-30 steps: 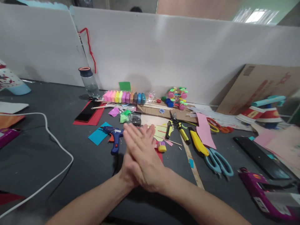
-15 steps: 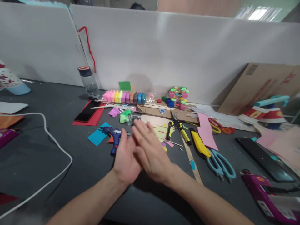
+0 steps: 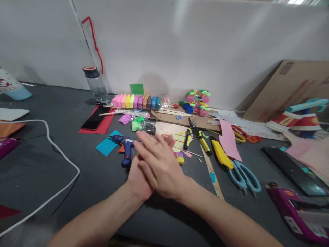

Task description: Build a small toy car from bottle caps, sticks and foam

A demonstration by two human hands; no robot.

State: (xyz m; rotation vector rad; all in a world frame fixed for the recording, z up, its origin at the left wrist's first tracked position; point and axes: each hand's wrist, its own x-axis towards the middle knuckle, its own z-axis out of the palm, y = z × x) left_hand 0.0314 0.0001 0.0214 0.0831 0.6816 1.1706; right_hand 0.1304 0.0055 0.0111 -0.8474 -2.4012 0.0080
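My left hand lies palm up in front of the tools, its fingers stretched out. Across it rests my right hand, palm down with straight fingers. The palms touch, and whatever may be between them is hidden. Just left of the hands is a blue hot glue gun beside a blue paper square. A small yellow and purple piece lies right of my fingers. Beyond the fingertips are a small bag of black material and a lump of light green clay.
A row of coloured clay packs lies near the white partition. Wire strippers, a yellow utility knife and blue-handled scissors lie right. A water bottle stands back left; a white cable curves across the left.
My right hand has slid and turned over my left palm, its fingers now pointing further left. The left fingertips now show beyond it. The camera view has tilted down slightly.
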